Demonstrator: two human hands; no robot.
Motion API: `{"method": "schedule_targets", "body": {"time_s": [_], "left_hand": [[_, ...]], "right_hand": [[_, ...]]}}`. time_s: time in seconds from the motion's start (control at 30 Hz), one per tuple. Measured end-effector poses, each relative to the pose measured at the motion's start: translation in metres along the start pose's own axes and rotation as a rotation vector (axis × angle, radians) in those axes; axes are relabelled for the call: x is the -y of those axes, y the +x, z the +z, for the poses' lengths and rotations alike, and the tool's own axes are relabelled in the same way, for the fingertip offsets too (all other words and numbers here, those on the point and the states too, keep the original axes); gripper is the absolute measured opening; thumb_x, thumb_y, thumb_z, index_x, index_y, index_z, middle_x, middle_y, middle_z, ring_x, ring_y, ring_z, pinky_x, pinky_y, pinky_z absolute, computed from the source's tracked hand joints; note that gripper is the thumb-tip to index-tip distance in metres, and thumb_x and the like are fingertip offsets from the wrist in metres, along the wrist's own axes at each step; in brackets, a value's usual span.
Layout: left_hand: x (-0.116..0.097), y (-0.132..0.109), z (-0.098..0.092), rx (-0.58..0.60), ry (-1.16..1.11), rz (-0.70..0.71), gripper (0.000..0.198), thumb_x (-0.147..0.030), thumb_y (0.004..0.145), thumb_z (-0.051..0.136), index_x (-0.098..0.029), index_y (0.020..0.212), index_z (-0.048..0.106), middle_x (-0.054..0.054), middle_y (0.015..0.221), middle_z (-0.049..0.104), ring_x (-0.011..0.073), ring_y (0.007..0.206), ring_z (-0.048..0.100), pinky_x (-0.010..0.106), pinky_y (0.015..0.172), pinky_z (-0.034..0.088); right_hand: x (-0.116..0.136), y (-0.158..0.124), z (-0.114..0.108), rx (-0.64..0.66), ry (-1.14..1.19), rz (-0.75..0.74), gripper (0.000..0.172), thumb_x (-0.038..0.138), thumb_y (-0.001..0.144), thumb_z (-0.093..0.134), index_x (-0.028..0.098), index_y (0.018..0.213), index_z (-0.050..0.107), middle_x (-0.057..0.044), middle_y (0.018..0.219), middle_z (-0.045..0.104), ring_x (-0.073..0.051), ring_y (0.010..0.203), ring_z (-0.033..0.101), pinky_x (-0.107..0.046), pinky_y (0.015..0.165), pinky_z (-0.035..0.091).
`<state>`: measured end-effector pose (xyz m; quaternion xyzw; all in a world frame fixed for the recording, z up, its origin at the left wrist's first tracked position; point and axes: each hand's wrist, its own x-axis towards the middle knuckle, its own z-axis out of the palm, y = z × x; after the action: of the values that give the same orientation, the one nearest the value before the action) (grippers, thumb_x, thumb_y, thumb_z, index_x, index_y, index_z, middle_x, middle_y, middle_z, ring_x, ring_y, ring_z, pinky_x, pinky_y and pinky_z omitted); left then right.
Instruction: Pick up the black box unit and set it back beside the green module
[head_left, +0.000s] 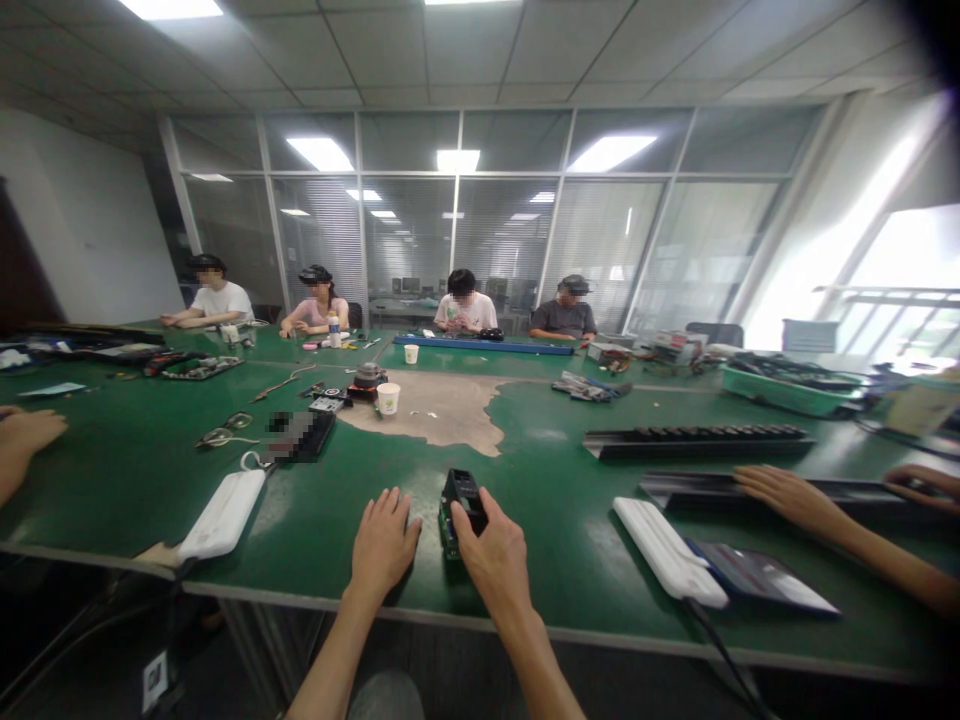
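My right hand (491, 552) grips a small black boxy device (460, 488) at the table's near side. The thumb presses its left side and the fingers lie along its right side. A green circuit board shows on the device's left flank; part of the body is hidden under the hand. To the left of the device, my left hand (381, 540) rests palm down on the green tabletop (315, 510), fingers stretched out and holding nothing. A gap separates it from the device.
White power strips (223, 513) (664, 550) lie on both sides. A paper cup (388, 399) stands ahead, near a phone-like dark item (322, 437). A neighbour's hand (784, 495) touches a black metal channel (690, 492) at right. Several people sit across the table.
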<state>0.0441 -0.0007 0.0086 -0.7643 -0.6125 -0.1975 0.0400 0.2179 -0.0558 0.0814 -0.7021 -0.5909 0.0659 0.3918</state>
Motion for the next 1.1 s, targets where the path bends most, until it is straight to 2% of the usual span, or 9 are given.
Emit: {"method": "schedule_targets", "body": {"time_s": [0.33, 0.53, 0.93, 1.1], "left_hand": [[0.001, 0.0, 0.001, -0.002, -0.005, -0.002, 0.047, -0.043, 0.098, 0.039, -0.02, 0.136, 0.055, 0.012, 0.149, 0.048, 0.0272, 0.143, 0.038, 0.05, 0.117, 0.03], [0.001, 0.0, 0.001, -0.007, -0.013, 0.004, 0.047, -0.043, 0.098, 0.038, -0.02, 0.136, 0.055, 0.012, 0.149, 0.048, 0.0272, 0.142, 0.038, 0.05, 0.117, 0.03], [0.002, 0.0, 0.003, -0.003, 0.001, 0.004, 0.049, -0.044, 0.098, 0.038, -0.019, 0.137, 0.055, 0.012, 0.151, 0.047, 0.0276, 0.142, 0.038, 0.049, 0.117, 0.03], [0.001, 0.0, 0.002, -0.01, 0.011, 0.009, 0.051, -0.044, 0.099, 0.036, -0.018, 0.138, 0.055, 0.013, 0.15, 0.047, 0.0279, 0.142, 0.038, 0.049, 0.117, 0.03]], "right_hand": [[0.018, -0.005, 0.014, 0.017, -0.147, -0.057, 0.056, 0.042, 0.093, 0.049, 0.005, 0.136, 0.054, -0.02, 0.121, 0.067, -0.029, 0.11, 0.065, -0.034, 0.092, 0.047], [0.013, -0.01, 0.018, 0.036, -0.207, -0.077, 0.054, 0.038, 0.094, 0.048, 0.004, 0.136, 0.052, -0.02, 0.125, 0.065, -0.028, 0.114, 0.063, -0.035, 0.097, 0.045], [0.001, -0.025, 0.029, 0.102, -0.241, -0.027, 0.055, 0.035, 0.095, 0.048, 0.005, 0.14, 0.048, -0.02, 0.126, 0.065, -0.027, 0.113, 0.064, -0.035, 0.095, 0.046], [-0.013, -0.029, 0.039, 0.036, -0.2, -0.071, 0.057, 0.04, 0.095, 0.047, 0.005, 0.14, 0.049, -0.02, 0.131, 0.062, -0.03, 0.118, 0.061, -0.038, 0.098, 0.046]]}}
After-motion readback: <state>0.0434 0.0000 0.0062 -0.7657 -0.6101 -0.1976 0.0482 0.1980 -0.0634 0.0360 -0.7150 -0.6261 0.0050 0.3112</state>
